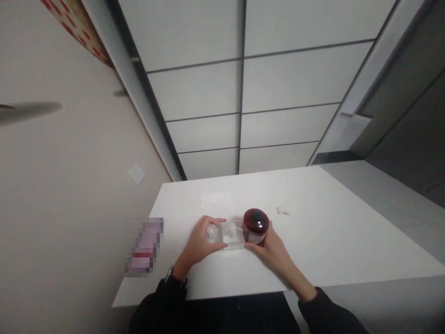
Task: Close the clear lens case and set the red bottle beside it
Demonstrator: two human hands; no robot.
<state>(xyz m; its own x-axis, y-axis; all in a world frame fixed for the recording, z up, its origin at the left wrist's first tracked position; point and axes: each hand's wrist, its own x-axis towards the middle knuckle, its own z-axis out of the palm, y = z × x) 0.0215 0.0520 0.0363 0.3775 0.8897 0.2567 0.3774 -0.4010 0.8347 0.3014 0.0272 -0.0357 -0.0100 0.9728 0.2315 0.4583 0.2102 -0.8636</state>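
My left hand (199,242) curves round a small clear container (213,234), thumb and fingers on its opposite sides. Pressed up against its right side is a clear square box (237,243) with something whitish and rounded inside; its contents are too blurred to name. My left fingertips reach the edge of this box. On the right, my right hand (273,248) wraps round a dark red jar (256,225) with a black round piece on top and a pale label on its front. The jar stands upright, close beside the square box.
A pale, sheet-like thing (217,201) lies behind the containers on the white table (313,246). A small crumpled white scrap (282,211) is right of the jar. At the left edge lies a blurred-out pinkish object (145,246). The wall borders the left; panelled doors (205,102) stand behind.
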